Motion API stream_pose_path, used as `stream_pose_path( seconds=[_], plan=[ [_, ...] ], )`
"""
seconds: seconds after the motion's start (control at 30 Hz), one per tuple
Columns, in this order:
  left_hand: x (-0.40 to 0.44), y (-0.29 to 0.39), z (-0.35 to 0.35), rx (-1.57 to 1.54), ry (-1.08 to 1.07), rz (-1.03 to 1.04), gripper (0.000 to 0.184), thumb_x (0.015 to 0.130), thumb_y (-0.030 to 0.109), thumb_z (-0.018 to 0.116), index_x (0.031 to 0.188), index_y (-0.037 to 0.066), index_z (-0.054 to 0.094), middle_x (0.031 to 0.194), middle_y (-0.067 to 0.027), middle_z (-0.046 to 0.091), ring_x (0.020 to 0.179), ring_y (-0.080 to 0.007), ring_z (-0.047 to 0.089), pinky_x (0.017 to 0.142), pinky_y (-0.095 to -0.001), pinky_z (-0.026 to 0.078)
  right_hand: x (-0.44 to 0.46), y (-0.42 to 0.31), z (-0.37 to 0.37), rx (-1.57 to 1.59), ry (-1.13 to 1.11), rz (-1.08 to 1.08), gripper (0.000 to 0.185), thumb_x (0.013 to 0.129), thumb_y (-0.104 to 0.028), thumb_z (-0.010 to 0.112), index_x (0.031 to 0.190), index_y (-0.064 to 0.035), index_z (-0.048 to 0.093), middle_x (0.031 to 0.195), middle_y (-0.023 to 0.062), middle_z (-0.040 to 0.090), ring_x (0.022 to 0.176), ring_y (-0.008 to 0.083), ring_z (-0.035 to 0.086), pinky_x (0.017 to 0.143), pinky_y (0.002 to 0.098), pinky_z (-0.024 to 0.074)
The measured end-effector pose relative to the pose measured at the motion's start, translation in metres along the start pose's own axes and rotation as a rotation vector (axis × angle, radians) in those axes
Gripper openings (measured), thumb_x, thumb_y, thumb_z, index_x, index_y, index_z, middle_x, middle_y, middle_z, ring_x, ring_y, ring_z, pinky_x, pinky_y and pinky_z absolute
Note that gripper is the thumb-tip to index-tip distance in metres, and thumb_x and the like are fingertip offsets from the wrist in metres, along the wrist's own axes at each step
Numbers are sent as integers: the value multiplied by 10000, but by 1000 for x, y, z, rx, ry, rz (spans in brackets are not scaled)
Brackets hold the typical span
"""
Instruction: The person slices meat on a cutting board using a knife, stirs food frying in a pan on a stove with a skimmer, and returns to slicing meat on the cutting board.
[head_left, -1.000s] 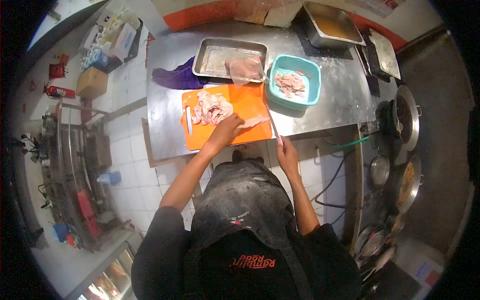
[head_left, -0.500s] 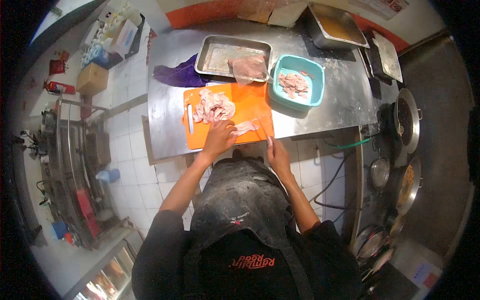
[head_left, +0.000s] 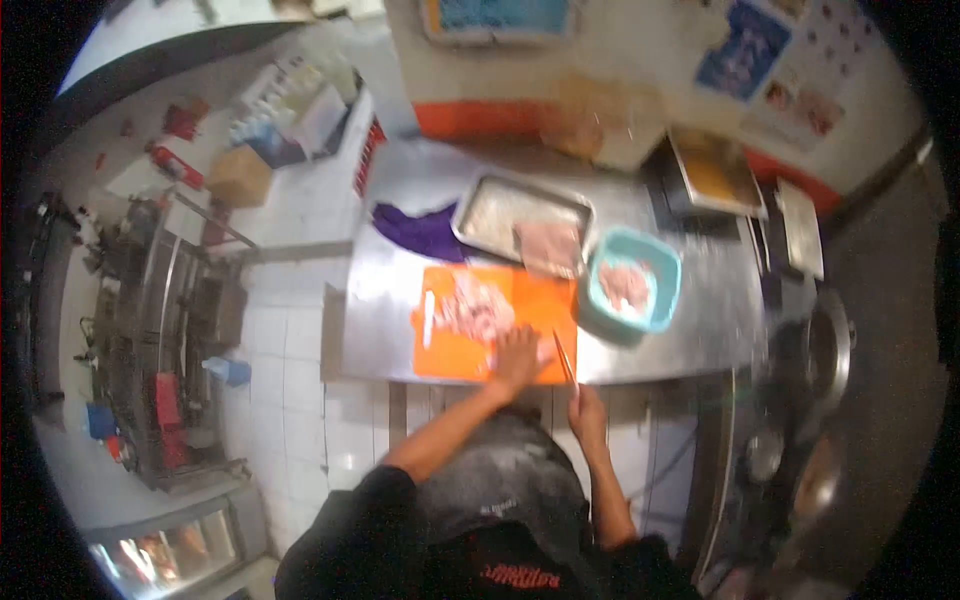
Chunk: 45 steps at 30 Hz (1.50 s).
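My right hand (head_left: 587,410) is closed round the handle of a knife (head_left: 565,358), whose blade points up over the right edge of the orange cutting board (head_left: 450,355). My left hand (head_left: 518,358) lies with its fingers spread on the board, over or beside a piece of pale meat that is mostly hidden. A heap of pale pink meat (head_left: 475,306) sits on the board just beyond it. Cut meat pieces (head_left: 625,287) lie in the turquoise tub (head_left: 668,312) to the right. The view is blurred.
Behind the board stands a metal tray (head_left: 490,205) with bagged meat (head_left: 550,246) in it. A purple cloth (head_left: 420,232) lies left of the tray. A deep metal pan (head_left: 715,180) is at the back right, and woks (head_left: 828,345) stand at the far right.
The camera view has tilted up, so the table appears lower and more wall shows. My left hand has opened and flattened over the board. The knife remains in my right hand.
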<state>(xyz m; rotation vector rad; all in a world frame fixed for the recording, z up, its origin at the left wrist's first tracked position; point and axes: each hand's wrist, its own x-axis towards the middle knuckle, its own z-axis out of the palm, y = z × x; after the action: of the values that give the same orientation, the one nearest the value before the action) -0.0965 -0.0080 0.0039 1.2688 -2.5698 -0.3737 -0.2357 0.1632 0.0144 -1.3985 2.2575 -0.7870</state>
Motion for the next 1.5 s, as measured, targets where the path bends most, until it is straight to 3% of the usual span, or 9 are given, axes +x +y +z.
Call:
stream_pose_path(
  seconds=[0.17,0.53,0.63,1.03,1.1,1.23,1.3,1.43,1.5],
  plan=[
    [10,-9,-2,54,-50,11,278,801,251,679,1022,83,689,1049,-116,656,1063,-282,612,835,-502,443,9,-7,-15,18,29,-49,225,1001,-160,529,1086,7,654,906,276,642,867,481,623,747,529,495],
    [5,-35,-28,-12,-131,239,268,820,214,705,1040,62,682,1125,-128,600,1114,-324,566,878,-511,446,12,-43,-36,23,26,-37,291,990,-204,548,1116,22,681,904,274,676,893,460,665,771,515,517],
    [1,-34,-23,-53,-119,241,268,834,209,691,1046,46,671,1119,-130,610,1106,-336,577,881,-521,440,8,-61,-43,-18,-292,84,332,1011,-276,548,1040,21,694,970,327,664,915,510,641,794,557,494],
    [-12,-61,-47,46,-110,277,216,868,170,666,1053,60,663,1049,-151,634,1018,-334,629,819,-505,469,-5,-38,-30,18,-140,-8,381,1050,-309,483,1156,14,653,1083,327,661,968,517,620,817,563,489],
    [-28,-98,6,-227,-1,271,130,872,147,651,974,69,630,1009,-167,639,966,-351,636,748,-472,497,-1,-13,-9,4,-18,-44,274,992,-203,554,1037,37,679,881,292,658,860,466,662,747,518,509],
    [-55,-120,-43,-75,-79,169,87,848,98,620,905,55,670,951,-170,657,947,-375,652,813,-485,496,-8,-10,-5,44,40,-37,236,987,-169,564,914,34,658,848,297,648,802,505,632,700,528,490],
    [-67,-156,-32,22,-21,220,117,830,79,614,914,36,685,940,-192,667,931,-362,665,818,-507,496,-10,-13,-8,-10,30,-66,187,956,-146,574,989,24,644,933,288,657,850,502,633,714,546,493],
    [-64,-138,-118,238,-125,-66,156,818,40,619,956,45,692,964,-160,662,930,-340,648,778,-481,489,-4,-47,-32,44,-44,89,268,971,-160,564,1171,-15,670,1006,244,688,952,463,655,814,507,526],
    [-58,-130,-144,84,238,-157,173,818,13,620,977,31,685,998,-147,658,945,-348,634,779,-482,491,-4,-43,-29,34,19,43,327,995,-195,558,1260,-32,655,1052,226,693,958,422,672,826,487,531]
  ],
)
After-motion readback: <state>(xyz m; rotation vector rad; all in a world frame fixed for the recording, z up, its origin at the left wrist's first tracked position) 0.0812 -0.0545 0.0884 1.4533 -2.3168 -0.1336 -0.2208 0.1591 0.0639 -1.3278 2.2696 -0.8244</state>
